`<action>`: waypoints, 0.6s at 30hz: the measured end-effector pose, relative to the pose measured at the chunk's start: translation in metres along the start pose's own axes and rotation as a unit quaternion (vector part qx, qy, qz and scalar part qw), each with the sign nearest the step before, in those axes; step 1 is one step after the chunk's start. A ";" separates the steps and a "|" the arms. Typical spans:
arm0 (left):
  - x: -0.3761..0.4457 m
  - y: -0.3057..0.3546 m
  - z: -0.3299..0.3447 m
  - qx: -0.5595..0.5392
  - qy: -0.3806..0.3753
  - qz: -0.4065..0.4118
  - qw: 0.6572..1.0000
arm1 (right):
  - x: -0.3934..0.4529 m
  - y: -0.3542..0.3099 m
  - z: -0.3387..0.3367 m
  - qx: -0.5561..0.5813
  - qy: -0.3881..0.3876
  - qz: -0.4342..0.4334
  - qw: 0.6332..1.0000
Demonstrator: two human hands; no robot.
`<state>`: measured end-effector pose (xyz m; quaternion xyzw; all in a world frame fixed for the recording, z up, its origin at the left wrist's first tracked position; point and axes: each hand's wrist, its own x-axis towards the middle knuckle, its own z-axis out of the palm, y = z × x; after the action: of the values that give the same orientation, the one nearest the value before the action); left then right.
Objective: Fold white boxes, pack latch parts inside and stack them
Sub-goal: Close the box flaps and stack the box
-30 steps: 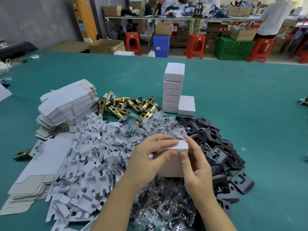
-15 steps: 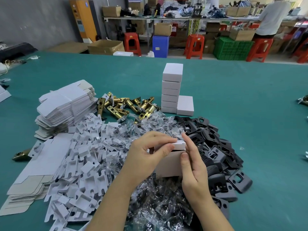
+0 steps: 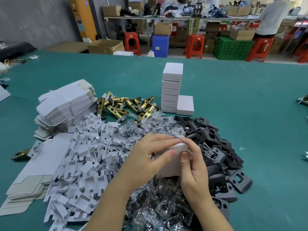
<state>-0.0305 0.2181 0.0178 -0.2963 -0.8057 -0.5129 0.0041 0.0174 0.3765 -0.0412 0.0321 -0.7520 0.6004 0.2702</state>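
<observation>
no legible text, labels, brands or numbers on any box or part

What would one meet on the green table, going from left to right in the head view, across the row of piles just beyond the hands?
Stack of flat box blanks → brass latches → tall stack of white boxes → single white box beside it.
</observation>
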 end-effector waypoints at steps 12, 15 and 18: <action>-0.005 -0.004 0.000 0.111 -0.008 0.021 0.994 | 0.000 -0.007 0.000 -0.011 0.014 0.017 1.000; -0.007 -0.006 0.000 0.061 -0.018 -0.066 0.996 | 0.000 -0.010 0.000 -0.010 0.016 0.034 0.999; -0.007 -0.013 -0.005 0.036 -0.048 -0.121 0.991 | 0.000 -0.014 -0.001 -0.009 0.021 0.035 0.999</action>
<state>-0.0326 0.2072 0.0072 -0.2208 -0.8528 -0.4653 -0.0863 0.0231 0.3737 -0.0283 -0.0088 -0.7521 0.6033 0.2651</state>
